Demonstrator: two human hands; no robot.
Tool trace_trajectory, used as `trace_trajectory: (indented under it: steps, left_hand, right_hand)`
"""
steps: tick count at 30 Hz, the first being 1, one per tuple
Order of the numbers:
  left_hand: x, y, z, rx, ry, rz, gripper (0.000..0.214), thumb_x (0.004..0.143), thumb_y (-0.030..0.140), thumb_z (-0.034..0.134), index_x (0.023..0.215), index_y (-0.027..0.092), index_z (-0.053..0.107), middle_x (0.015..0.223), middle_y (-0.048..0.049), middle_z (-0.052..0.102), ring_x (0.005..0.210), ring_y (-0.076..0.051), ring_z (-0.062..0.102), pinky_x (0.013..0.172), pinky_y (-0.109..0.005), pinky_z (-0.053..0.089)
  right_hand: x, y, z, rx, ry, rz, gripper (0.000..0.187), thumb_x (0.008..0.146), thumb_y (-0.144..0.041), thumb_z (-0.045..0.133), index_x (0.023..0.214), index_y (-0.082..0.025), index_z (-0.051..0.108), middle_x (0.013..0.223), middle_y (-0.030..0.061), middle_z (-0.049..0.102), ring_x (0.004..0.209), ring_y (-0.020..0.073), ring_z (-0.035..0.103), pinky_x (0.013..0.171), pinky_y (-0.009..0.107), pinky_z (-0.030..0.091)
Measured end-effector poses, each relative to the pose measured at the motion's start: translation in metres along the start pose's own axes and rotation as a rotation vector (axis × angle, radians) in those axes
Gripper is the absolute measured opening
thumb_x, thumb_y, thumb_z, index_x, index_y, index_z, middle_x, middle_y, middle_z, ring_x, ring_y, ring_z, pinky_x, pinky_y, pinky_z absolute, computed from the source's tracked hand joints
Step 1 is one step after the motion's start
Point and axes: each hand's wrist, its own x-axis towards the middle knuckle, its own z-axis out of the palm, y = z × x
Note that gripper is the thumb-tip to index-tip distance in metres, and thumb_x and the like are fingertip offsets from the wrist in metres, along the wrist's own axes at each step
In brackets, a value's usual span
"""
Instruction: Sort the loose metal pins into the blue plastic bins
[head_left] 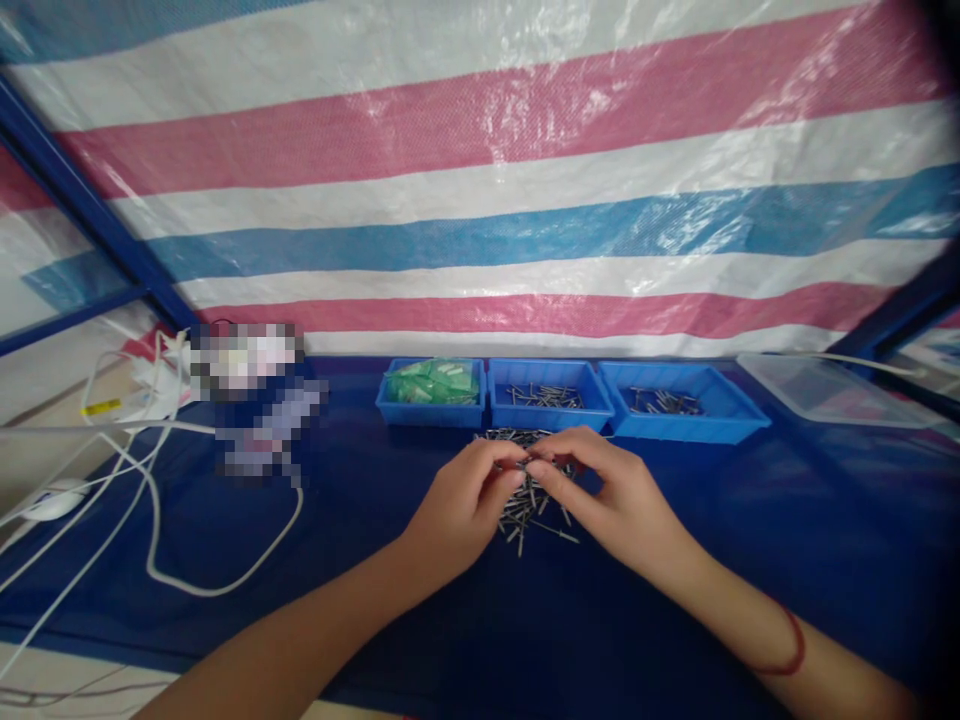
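A loose pile of thin metal pop rivets (517, 517) lies on the dark blue table, pointing in many directions. Just over it, my left hand (469, 490) and my right hand (611, 490) meet at the fingertips. Thumb and forefinger are pinched together on each side. Whatever sits between the fingertips is too small and covered to make out. Behind the hands, more pop rivets lie in the middle blue bin (551, 412) and in the right blue bin (686, 425). The left blue bin (431, 412) holds a green plastic bag (433, 382).
White cables (154, 520) loop over the table's left side, near a white computer mouse (56, 498) and some blurred-out items. A clear plastic lid (832, 392) lies at the back right. Striped plastic sheeting (480, 220) hangs behind, between blue frame posts (97, 210).
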Motion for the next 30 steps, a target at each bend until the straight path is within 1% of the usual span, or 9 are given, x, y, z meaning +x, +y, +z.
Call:
trace_trajectory:
  steps: [3,6,8,12,16,20,24,27,30]
  left_hand:
    - [-0.008,0.003,0.009,-0.130,0.031,-0.054,0.013,0.093,0.028,0.048,0.098,0.018,0.055,0.089,-0.0019,0.061,0.074,-0.012,0.057,0.069,-0.023,0.045]
    - [-0.009,0.001,0.011,-0.199,0.077,-0.074,0.012,0.092,0.027,0.050,0.098,0.018,0.053,0.086,-0.0011,0.059,0.074,-0.012,0.056,0.068,-0.023,0.044]
    - [-0.008,0.000,0.010,-0.202,0.063,-0.079,0.013,0.092,0.028,0.050,0.100,0.018,0.053,0.087,-0.0015,0.059,0.074,-0.012,0.056,0.069,-0.023,0.044]
    - [-0.005,0.002,0.007,-0.118,-0.042,-0.035,0.016,0.093,0.029,0.048,0.094,0.017,0.058,0.085,-0.0026,0.059,0.075,-0.013,0.054,0.069,-0.024,0.042]
    - [-0.003,0.002,0.006,-0.090,-0.072,0.009,0.016,0.093,0.026,0.048,0.089,0.016,0.061,0.080,-0.0018,0.057,0.073,-0.012,0.053,0.067,-0.023,0.040]
    - [-0.003,0.001,0.006,-0.084,-0.035,-0.010,0.012,0.090,0.025,0.054,0.090,0.015,0.061,0.077,-0.0007,0.056,0.070,-0.011,0.052,0.065,-0.022,0.040]
    - [-0.001,0.000,0.002,-0.093,0.058,-0.037,0.011,0.089,0.025,0.055,0.088,0.015,0.060,0.078,-0.0004,0.056,0.068,-0.011,0.052,0.063,-0.021,0.040]
    - [0.000,0.000,-0.002,-0.087,0.095,-0.011,0.013,0.091,0.027,0.053,0.089,0.016,0.060,0.080,-0.0008,0.057,0.070,-0.011,0.053,0.065,-0.022,0.041]
    - [0.002,-0.002,-0.005,-0.048,0.088,0.001,0.015,0.091,0.028,0.051,0.090,0.017,0.060,0.081,-0.0011,0.058,0.070,-0.012,0.053,0.065,-0.023,0.042]
  right_hand:
    - [-0.004,-0.004,0.007,0.139,-0.020,0.099,0.014,0.087,-0.034,0.059,0.083,-0.021,0.064,0.079,0.0022,0.065,0.072,0.0157,0.059,0.065,0.029,0.047]
    - [-0.005,-0.004,0.009,0.219,-0.022,0.168,0.016,0.086,-0.035,0.060,0.081,-0.020,0.064,0.079,0.0028,0.065,0.073,0.0162,0.059,0.065,0.028,0.046]
    - [-0.006,-0.004,0.009,0.238,-0.016,0.183,0.017,0.085,-0.035,0.060,0.080,-0.020,0.063,0.078,0.0029,0.065,0.073,0.0162,0.058,0.064,0.028,0.046]
    - [-0.007,-0.003,0.008,0.230,-0.006,0.136,0.013,0.085,-0.032,0.061,0.080,-0.020,0.064,0.076,0.0017,0.062,0.069,0.0144,0.055,0.063,0.028,0.044]
    - [-0.008,0.000,0.008,0.233,0.025,0.108,0.009,0.084,-0.030,0.063,0.086,-0.021,0.063,0.077,0.0011,0.061,0.069,0.0138,0.054,0.063,0.028,0.044]
    - [-0.005,0.004,0.006,0.247,0.028,0.119,0.009,0.084,-0.030,0.063,0.084,-0.021,0.062,0.076,0.0006,0.058,0.069,0.0140,0.053,0.063,0.027,0.044]
    - [-0.002,0.002,0.003,0.232,-0.015,0.093,0.008,0.085,-0.029,0.062,0.085,-0.021,0.063,0.076,0.0008,0.059,0.068,0.0137,0.053,0.062,0.027,0.044]
    - [0.000,-0.001,0.002,0.170,-0.055,0.057,0.008,0.087,-0.027,0.058,0.084,-0.021,0.063,0.074,0.0005,0.059,0.065,0.0130,0.053,0.061,0.026,0.043]
    - [0.003,0.000,-0.003,0.081,-0.082,-0.018,0.010,0.088,-0.026,0.055,0.084,-0.021,0.063,0.074,0.0008,0.060,0.066,0.0133,0.054,0.062,0.027,0.044]
